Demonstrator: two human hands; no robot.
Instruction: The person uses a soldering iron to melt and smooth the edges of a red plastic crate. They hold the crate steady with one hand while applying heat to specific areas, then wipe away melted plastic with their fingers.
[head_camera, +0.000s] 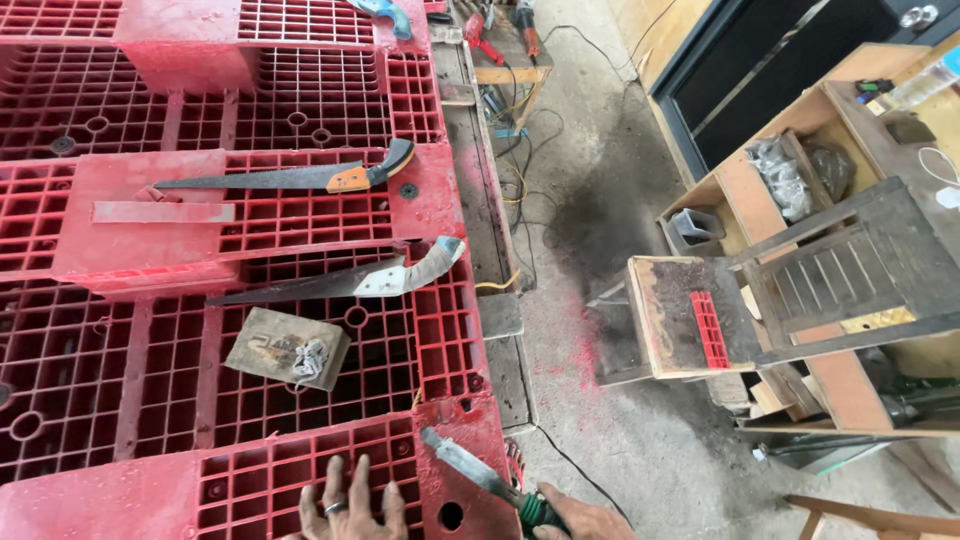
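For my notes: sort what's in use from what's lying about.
In use: red plastic pallet under left hand; green-handled blade tool in right hand.

Lying about: orange-handled saw, tape-wrapped saw, wood block, small stool.

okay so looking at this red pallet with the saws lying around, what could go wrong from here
The left hand lies flat on the red pallet close to the blade the right hand grips; a slip could cut it. Two loose saws lie nearby and could be knocked off. Cables on the floor could trip someone.
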